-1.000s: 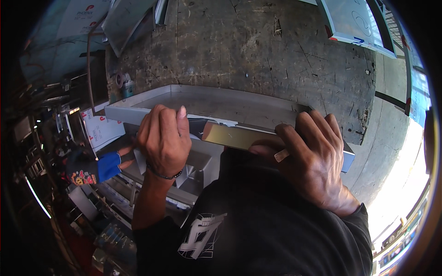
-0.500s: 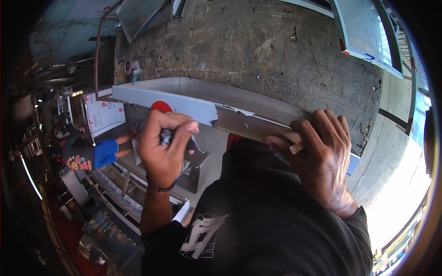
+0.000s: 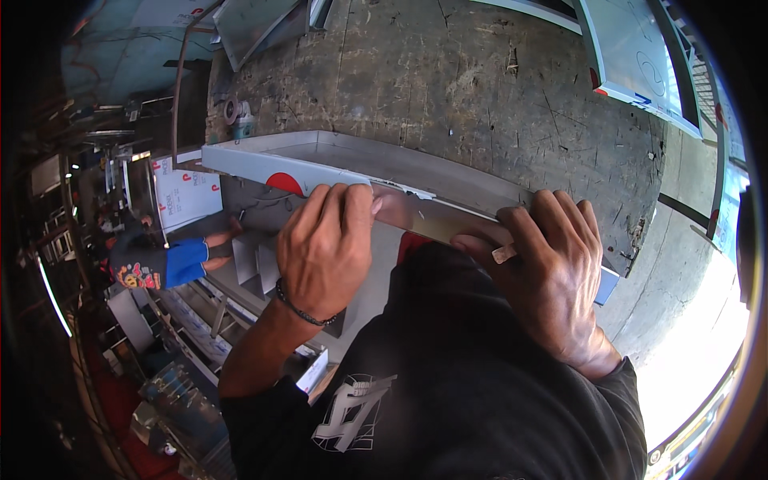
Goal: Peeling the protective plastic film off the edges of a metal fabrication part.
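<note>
A long, shallow metal tray (image 3: pixel 472 176) lies along the near edge of the workbench. Pale protective film (image 3: pixel 248 164) with a red spot covers the left part of its front wall; bare shiny metal (image 3: pixel 416 214) shows to the right, with a ragged white scrap (image 3: pixel 418 193) on the rim. My left hand (image 3: pixel 328 248) is closed at the film's torn edge, knuckles up, thumb tip against the wall. Farther right, my right hand (image 3: pixel 552 272) is closed over the tray's front wall. A small flat tan piece (image 3: pixel 504 254) sticks out by its index finger.
A tape roll (image 3: pixel 232 110) and a small tub (image 3: pixel 243 126) stand past the tray's left end. Film-covered panels (image 3: pixel 636 64) lie at the far right, and metal sheets (image 3: pixel 256 28) at the far left. A person in blue shorts (image 3: pixel 186 262) is off to the left.
My left hand has moved right and turned knuckles up, coming onto the film's torn edge. The thin scrap beside its fingers no longer shows. My right hand has hardly moved.
</note>
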The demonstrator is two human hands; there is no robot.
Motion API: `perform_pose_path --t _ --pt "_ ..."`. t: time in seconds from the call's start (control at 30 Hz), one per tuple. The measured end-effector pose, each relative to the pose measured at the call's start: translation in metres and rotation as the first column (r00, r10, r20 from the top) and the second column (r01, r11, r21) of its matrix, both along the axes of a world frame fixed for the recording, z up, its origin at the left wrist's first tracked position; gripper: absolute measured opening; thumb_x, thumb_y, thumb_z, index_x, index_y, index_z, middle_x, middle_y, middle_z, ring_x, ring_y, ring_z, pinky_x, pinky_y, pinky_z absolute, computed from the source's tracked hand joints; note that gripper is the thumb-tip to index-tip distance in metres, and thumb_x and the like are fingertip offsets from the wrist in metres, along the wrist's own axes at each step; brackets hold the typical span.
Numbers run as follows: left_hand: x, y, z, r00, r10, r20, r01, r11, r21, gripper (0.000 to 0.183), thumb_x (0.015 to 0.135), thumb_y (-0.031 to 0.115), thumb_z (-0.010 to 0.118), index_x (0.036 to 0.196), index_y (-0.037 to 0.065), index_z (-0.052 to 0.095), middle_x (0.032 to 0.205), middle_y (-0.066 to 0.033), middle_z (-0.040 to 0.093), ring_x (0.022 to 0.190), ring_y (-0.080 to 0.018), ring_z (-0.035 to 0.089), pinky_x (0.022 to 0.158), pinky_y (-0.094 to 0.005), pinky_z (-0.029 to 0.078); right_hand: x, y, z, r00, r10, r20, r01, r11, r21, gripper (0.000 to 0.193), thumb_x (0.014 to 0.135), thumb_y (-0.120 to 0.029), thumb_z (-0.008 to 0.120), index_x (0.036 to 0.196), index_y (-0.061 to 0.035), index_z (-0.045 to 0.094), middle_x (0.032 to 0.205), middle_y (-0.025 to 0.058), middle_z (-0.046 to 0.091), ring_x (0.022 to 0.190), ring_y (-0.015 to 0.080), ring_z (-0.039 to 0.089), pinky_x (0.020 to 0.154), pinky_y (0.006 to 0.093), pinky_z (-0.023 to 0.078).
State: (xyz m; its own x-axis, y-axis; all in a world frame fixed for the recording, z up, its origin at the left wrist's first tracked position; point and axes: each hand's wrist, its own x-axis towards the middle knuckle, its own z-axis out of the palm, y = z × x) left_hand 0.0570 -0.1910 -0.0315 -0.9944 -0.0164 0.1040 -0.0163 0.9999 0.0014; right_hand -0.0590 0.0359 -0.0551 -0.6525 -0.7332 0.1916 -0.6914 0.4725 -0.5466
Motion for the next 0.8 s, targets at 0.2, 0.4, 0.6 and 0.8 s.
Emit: perform_pose_path --t 0.2,0.4,0.6,0.8 --pt "0.007 -0.022 0.001 0.999 0.032 -0.019 -0.034 0.997 -0.075 0.015 0.096 0.008 0.07 0.099 0.002 0.058 0.085 -0.0134 0.063 0.079 -0.0321 0.065 0.066 -0.0456 0.052 0.008 0.001 0.0 1.0 -0.006 0.001 0.006 1.0 -0.01 0.04 0.083 -0.04 0.085 0.084 -0.0063 0.063 0.085 0.0083 0.053 0.082 0.0266 0.058 0.073 0.0427 0.043" --pt "0.005 -0.069 0.02 0.867 0.496 -0.051 -0.489 0.866 0.102 0.012 0.106 0.011 0.063 0.103 0.0 0.058 0.088 -0.019 0.068 0.077 -0.0391 0.069 0.068 -0.0469 0.052 0.015 0.001 0.001 0.999 -0.039 -0.011 0.038 0.999 -0.032 0.045 0.074 -0.04 0.092 0.082 -0.0064 0.063 0.08 0.0069 0.05 0.077 0.0259 0.055 0.071 0.0421 0.042" --pt "0.027 -0.03 0.007 0.972 0.202 -0.117 -0.157 0.936 0.314 0.019 0.101 0.004 0.068 0.117 -0.002 0.062 0.092 -0.0179 0.068 0.078 -0.0362 0.07 0.071 -0.0439 0.054 0.012 0.002 0.0 1.0 -0.003 -0.001 0.003 1.0 0.004 0.043 0.083 -0.042 0.085 0.084 -0.0059 0.062 0.085 0.0083 0.052 0.082 0.0267 0.057 0.074 0.0421 0.042" --pt "0.02 -0.023 -0.009 0.994 0.044 -0.102 -0.04 0.999 0.035 0.029 0.089 0.007 0.079 0.11 -0.001 0.061 0.091 -0.0147 0.062 0.079 -0.0334 0.067 0.068 -0.0454 0.055 0.01 0.001 0.002 1.0 -0.013 -0.011 0.013 1.0 0.014 0.042 0.081 -0.04 0.086 0.086 -0.006 0.062 0.084 0.0081 0.052 0.082 0.027 0.057 0.074 0.0418 0.042"
